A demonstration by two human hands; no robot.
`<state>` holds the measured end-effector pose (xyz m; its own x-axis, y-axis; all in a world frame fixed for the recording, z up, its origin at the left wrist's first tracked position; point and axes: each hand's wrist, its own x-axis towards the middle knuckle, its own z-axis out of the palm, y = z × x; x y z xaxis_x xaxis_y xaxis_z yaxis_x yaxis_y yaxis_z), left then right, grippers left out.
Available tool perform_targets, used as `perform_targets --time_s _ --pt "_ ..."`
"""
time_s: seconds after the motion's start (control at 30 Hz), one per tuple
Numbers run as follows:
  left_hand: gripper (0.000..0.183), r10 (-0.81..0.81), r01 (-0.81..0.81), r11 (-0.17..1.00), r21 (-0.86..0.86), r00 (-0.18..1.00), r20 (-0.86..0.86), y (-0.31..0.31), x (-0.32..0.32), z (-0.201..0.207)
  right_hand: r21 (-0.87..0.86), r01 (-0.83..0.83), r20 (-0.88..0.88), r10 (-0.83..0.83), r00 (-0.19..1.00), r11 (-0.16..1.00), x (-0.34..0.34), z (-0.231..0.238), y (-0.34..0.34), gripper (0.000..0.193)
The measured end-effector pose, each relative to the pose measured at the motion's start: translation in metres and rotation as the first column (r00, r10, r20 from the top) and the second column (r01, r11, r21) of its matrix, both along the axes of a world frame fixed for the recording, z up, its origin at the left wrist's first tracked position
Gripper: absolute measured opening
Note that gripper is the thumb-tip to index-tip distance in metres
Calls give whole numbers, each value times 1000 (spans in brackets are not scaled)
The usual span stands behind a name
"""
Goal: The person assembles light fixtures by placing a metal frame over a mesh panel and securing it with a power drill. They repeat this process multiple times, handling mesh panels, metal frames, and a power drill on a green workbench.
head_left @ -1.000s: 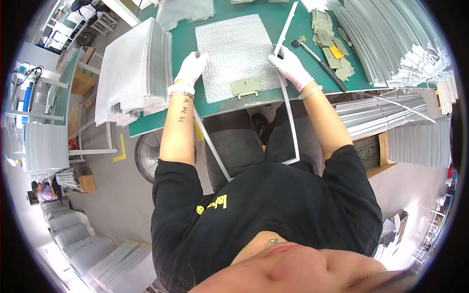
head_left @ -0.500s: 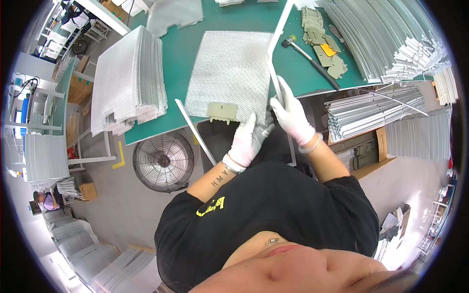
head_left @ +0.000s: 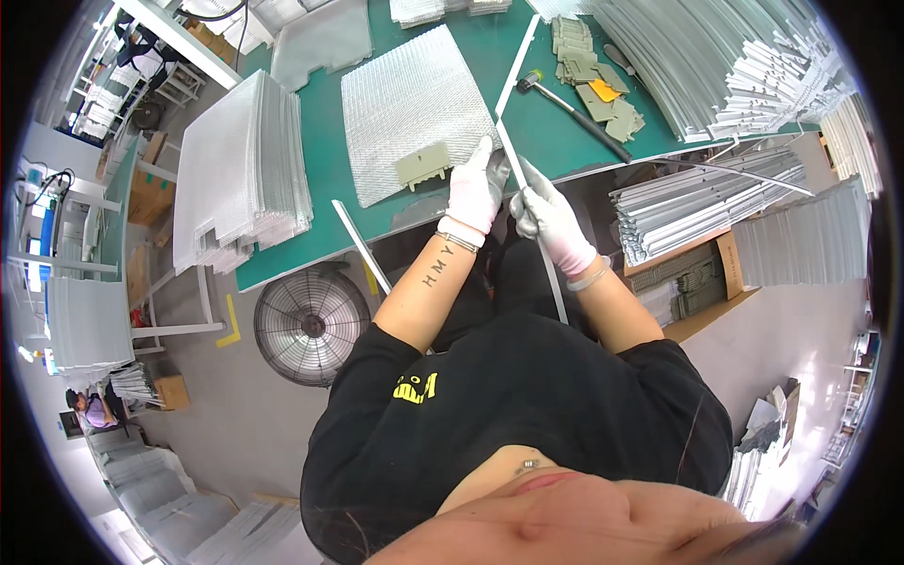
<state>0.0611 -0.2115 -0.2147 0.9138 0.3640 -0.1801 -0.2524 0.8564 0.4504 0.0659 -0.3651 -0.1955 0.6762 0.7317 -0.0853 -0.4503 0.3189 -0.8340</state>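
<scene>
A silver mesh panel (head_left: 405,99) lies turned at an angle on the green table, its near corner by my hands. On its near edge rests a flat grey-green plate (head_left: 423,167) with small prongs. My left hand (head_left: 476,191), in a white glove with a grey palm, is closed on the panel's near right corner, thumb on top. A thin white-silver metal strip (head_left: 509,149), bent at an angle, runs along the panel's right side. My gloved right hand (head_left: 554,224) is closed around the strip's near part, whose end extends toward my body.
To the left stands a stack of mesh panels (head_left: 235,169). Right of the strip lie a mallet (head_left: 593,122) and several grey-green plates (head_left: 576,52). Long metal strips (head_left: 669,66) are piled at the far right. A round floor fan (head_left: 313,325) stands below the table's near edge.
The mesh panel has turned counter-clockwise and shifted away from me. My left hand has moved forward along with its corner. The strip's near part now extends past my right hand toward me.
</scene>
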Motion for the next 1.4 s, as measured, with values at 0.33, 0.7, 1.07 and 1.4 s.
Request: perform_targets --time_s 0.33,0.7,1.07,1.4 --pt "23 96 -89 987 137 995 -41 -11 1 2 -180 50 18 -47 999 982 -22 3 -4 58" --pt "45 -68 59 990 128 996 62 -24 -69 18 -445 7 351 167 921 896 71 30 54 47" --pt "55 82 -39 838 545 995 -54 151 -158 21 -203 -147 144 178 973 968 75 18 56 14" --pt "62 343 -155 631 760 935 -93 102 -165 88 -86 -25 198 42 979 996 58 52 18 19"
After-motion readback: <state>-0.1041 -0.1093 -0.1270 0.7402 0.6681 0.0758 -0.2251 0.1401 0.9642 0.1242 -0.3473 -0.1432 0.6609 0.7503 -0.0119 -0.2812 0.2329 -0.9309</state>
